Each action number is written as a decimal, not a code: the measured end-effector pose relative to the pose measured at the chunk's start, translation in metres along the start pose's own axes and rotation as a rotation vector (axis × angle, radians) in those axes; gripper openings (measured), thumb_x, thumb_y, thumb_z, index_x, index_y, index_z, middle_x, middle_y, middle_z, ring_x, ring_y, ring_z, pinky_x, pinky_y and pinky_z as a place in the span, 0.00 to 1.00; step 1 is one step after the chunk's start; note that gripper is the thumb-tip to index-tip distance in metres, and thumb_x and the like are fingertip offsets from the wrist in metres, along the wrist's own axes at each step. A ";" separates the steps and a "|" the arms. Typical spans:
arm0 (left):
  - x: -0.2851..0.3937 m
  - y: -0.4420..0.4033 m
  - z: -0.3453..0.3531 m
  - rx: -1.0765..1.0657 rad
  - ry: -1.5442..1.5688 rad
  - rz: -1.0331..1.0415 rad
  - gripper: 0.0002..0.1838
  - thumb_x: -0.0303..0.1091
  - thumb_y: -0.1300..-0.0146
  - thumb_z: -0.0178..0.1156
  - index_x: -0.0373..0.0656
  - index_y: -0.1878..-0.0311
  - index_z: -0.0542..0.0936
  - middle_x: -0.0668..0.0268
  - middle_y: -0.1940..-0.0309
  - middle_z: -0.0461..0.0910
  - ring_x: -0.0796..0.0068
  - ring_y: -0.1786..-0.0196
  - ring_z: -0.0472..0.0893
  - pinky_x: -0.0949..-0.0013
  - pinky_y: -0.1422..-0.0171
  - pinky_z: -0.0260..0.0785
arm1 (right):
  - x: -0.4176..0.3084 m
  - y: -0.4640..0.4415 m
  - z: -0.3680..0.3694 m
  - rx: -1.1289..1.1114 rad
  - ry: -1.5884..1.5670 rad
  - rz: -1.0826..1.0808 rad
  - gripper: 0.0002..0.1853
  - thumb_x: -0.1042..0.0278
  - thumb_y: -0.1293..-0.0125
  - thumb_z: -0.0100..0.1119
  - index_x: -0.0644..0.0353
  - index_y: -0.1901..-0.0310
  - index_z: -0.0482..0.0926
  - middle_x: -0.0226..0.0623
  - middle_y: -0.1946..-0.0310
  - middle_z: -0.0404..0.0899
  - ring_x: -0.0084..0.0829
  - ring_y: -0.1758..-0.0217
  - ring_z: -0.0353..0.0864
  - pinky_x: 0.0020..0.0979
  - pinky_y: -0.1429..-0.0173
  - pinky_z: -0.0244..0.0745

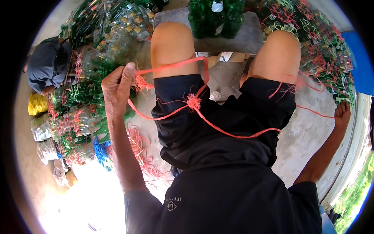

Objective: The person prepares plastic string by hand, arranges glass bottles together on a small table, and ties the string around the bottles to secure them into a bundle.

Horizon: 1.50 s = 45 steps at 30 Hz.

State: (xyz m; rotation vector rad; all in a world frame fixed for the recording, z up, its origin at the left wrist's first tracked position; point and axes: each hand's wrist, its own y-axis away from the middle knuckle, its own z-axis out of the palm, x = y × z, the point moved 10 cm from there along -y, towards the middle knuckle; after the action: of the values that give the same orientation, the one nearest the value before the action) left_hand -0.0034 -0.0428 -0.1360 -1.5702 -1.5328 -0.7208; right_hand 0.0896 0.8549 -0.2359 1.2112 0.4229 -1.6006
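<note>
My left hand point(119, 84) is raised beside my knee, fingers closed on a loop of red plastic string point(171, 65). From there the string passes over my thighs, where a frayed knot point(193, 102) joins several strands. Far out to the right, my right hand point(342, 114) is a closed fist with a thin strand of the same string point(315, 112) running into it. Between the hands, part of the string near my other knee is blurred. Beyond my knees, green glass bottles point(218, 23) stand grouped on a grey slab point(253, 35).
Bottles tied in bundles with red string point(78, 121) are stacked on the left; more tied bottles point(323, 58) lie on the right. Loose red string point(138, 150) is heaped on the floor. A person in dark clothing point(48, 64) bends near a yellow bundle point(37, 104). A blue bag point(102, 152) lies nearby.
</note>
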 end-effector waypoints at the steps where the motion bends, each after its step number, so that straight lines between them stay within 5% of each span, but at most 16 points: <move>1: 0.001 -0.001 -0.003 0.012 0.031 -0.008 0.25 0.46 0.24 0.60 0.39 0.75 0.72 0.76 0.79 0.64 0.87 0.73 0.60 0.76 0.70 0.53 | -0.003 0.002 -0.028 0.141 0.073 -0.016 0.12 0.62 0.19 0.46 0.59 0.58 0.76 0.19 0.84 0.51 0.14 0.86 0.44 0.22 0.85 0.40; 9: -0.015 -0.002 -0.027 0.135 0.422 -0.190 0.16 0.40 0.23 0.58 0.38 0.64 0.82 0.78 0.77 0.67 0.91 0.77 0.57 0.80 0.74 0.45 | -0.025 0.051 -0.214 0.826 0.383 -0.097 0.13 0.54 0.24 0.51 0.53 0.59 0.80 0.17 0.84 0.54 0.15 0.86 0.45 0.22 0.83 0.43; 12: -0.018 -0.002 -0.035 0.132 0.537 -0.191 0.14 0.38 0.22 0.57 0.37 0.59 0.83 0.76 0.77 0.69 0.90 0.79 0.58 0.80 0.76 0.46 | -0.032 0.075 -0.233 0.981 0.934 0.118 0.12 0.55 0.31 0.59 0.55 0.58 0.82 0.19 0.80 0.64 0.19 0.83 0.53 0.25 0.77 0.55; 13: -0.016 -0.003 -0.037 0.131 0.574 -0.165 0.13 0.36 0.22 0.56 0.35 0.55 0.83 0.74 0.75 0.72 0.90 0.80 0.58 0.81 0.77 0.48 | -0.030 0.070 -0.241 0.898 1.170 0.226 0.17 0.54 0.36 0.64 0.57 0.52 0.83 0.28 0.69 0.80 0.25 0.73 0.74 0.34 0.64 0.74; 16: -0.008 -0.002 -0.038 0.152 0.610 -0.184 0.14 0.36 0.22 0.56 0.33 0.53 0.82 0.71 0.72 0.74 0.90 0.81 0.57 0.81 0.77 0.49 | -0.061 0.030 -0.185 0.732 2.281 -0.333 0.20 0.58 0.36 0.64 0.61 0.46 0.83 0.38 0.52 0.86 0.34 0.54 0.85 0.38 0.45 0.79; 17: -0.011 -0.003 -0.039 0.134 0.650 -0.179 0.14 0.35 0.22 0.55 0.31 0.51 0.81 0.68 0.69 0.77 0.90 0.81 0.57 0.82 0.78 0.50 | -0.058 0.022 -0.163 0.582 2.158 -0.518 0.21 0.61 0.35 0.63 0.63 0.44 0.82 0.42 0.48 0.85 0.36 0.49 0.85 0.37 0.42 0.78; 19: -0.001 -0.006 -0.037 0.128 0.675 -0.167 0.14 0.35 0.22 0.55 0.31 0.50 0.81 0.67 0.68 0.77 0.91 0.81 0.58 0.82 0.78 0.50 | -0.027 0.072 0.039 0.318 1.536 -0.764 0.18 0.68 0.29 0.60 0.64 0.40 0.81 0.42 0.48 0.86 0.34 0.49 0.86 0.32 0.43 0.80; 21: 0.005 -0.009 -0.035 0.119 0.707 -0.153 0.14 0.34 0.22 0.54 0.30 0.49 0.81 0.65 0.66 0.77 0.90 0.81 0.58 0.82 0.78 0.51 | 0.034 0.117 0.200 0.190 1.158 -0.477 0.15 0.69 0.27 0.59 0.63 0.42 0.82 0.33 0.54 0.85 0.23 0.56 0.82 0.27 0.49 0.79; 23: 0.015 -0.014 -0.028 0.050 0.756 -0.113 0.14 0.33 0.21 0.54 0.30 0.48 0.80 0.65 0.65 0.77 0.90 0.81 0.58 0.82 0.78 0.51 | 0.105 0.154 0.326 -0.254 1.052 -0.422 0.11 0.71 0.27 0.61 0.62 0.47 0.83 0.31 0.60 0.84 0.20 0.59 0.80 0.25 0.53 0.78; 24: 0.020 -0.015 -0.026 0.022 0.780 -0.094 0.14 0.33 0.21 0.53 0.29 0.48 0.80 0.65 0.65 0.77 0.90 0.81 0.58 0.82 0.78 0.51 | 0.143 0.180 0.379 -0.419 1.116 -0.206 0.11 0.72 0.29 0.63 0.62 0.47 0.82 0.29 0.63 0.83 0.19 0.61 0.81 0.25 0.55 0.78; 26: 0.029 -0.017 -0.019 -0.002 0.831 -0.096 0.13 0.32 0.22 0.53 0.29 0.47 0.79 0.64 0.64 0.77 0.90 0.81 0.59 0.81 0.78 0.50 | 0.199 0.219 0.452 -0.843 0.929 -0.329 0.15 0.65 0.33 0.69 0.64 0.50 0.80 0.36 0.67 0.83 0.24 0.68 0.82 0.30 0.65 0.77; 30: 0.041 -0.019 -0.012 -0.032 0.828 -0.083 0.15 0.33 0.21 0.51 0.31 0.44 0.78 0.66 0.63 0.76 0.90 0.79 0.57 0.81 0.76 0.49 | 0.265 0.250 0.518 -1.044 0.874 -0.562 0.18 0.59 0.34 0.70 0.64 0.54 0.77 0.44 0.72 0.79 0.42 0.72 0.81 0.38 0.67 0.75; 33: 0.047 -0.021 -0.011 -0.054 0.809 -0.060 0.16 0.34 0.20 0.51 0.32 0.42 0.77 0.68 0.61 0.75 0.90 0.78 0.57 0.80 0.75 0.49 | 0.303 0.242 0.531 -1.013 0.946 -0.561 0.14 0.62 0.33 0.68 0.64 0.60 0.78 0.45 0.73 0.80 0.43 0.73 0.79 0.37 0.69 0.73; 36: 0.047 -0.025 -0.016 0.009 0.781 -0.082 0.16 0.34 0.21 0.52 0.32 0.42 0.77 0.68 0.60 0.75 0.90 0.78 0.57 0.80 0.75 0.49 | 0.328 0.233 0.529 -1.044 0.842 -0.202 0.12 0.64 0.27 0.62 0.66 0.55 0.80 0.36 0.73 0.80 0.23 0.74 0.78 0.28 0.68 0.73; 39: 0.046 -0.030 -0.018 -0.002 0.806 -0.067 0.15 0.34 0.21 0.52 0.31 0.43 0.78 0.67 0.60 0.75 0.90 0.78 0.57 0.80 0.75 0.49 | 0.325 0.226 0.519 -0.974 0.641 0.241 0.12 0.64 0.24 0.57 0.66 0.57 0.82 0.31 0.72 0.80 0.18 0.75 0.75 0.23 0.70 0.71; 45: 0.052 -0.036 -0.016 0.030 0.814 -0.052 0.14 0.32 0.22 0.53 0.30 0.45 0.78 0.67 0.62 0.73 0.89 0.76 0.59 0.80 0.74 0.52 | 0.309 0.197 0.492 -0.793 0.504 0.294 0.12 0.64 0.21 0.53 0.62 0.54 0.82 0.28 0.73 0.77 0.13 0.78 0.70 0.19 0.76 0.65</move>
State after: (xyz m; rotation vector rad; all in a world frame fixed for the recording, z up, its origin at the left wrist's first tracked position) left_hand -0.0319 -0.0312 -0.0786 -1.0073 -0.9617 -1.1751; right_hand 0.0344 0.2438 -0.2336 0.9664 1.0323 -0.7251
